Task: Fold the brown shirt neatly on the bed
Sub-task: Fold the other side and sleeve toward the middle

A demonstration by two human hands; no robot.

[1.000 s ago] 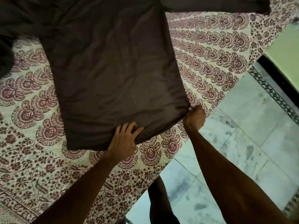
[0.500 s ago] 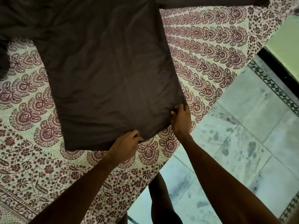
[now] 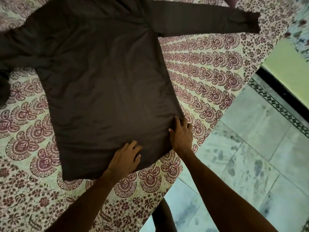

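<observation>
Bed (image 3: 209, 67) holds brown shirt (image 3: 108, 81) spread flat, sleeves (image 3: 209, 22) out, no fold yet.
Left hand (image 3: 125, 158) and right hand (image 3: 181, 136) press the hem (image 3: 151, 154), fingers (image 3: 133, 144) apart.

Plain brown shirt (image 3: 107, 84) on a patterned bedspread (image 3: 200, 67)
Bedspread: cream with maroon paisley and flowers. Floor (image 3: 242, 156): pale mottled tiles.

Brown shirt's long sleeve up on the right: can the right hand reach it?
Probably, with a lean. The right hand rests on the brown shirt's hem, and only patterned bedspread lies between it and the flat brown sleeve.
</observation>
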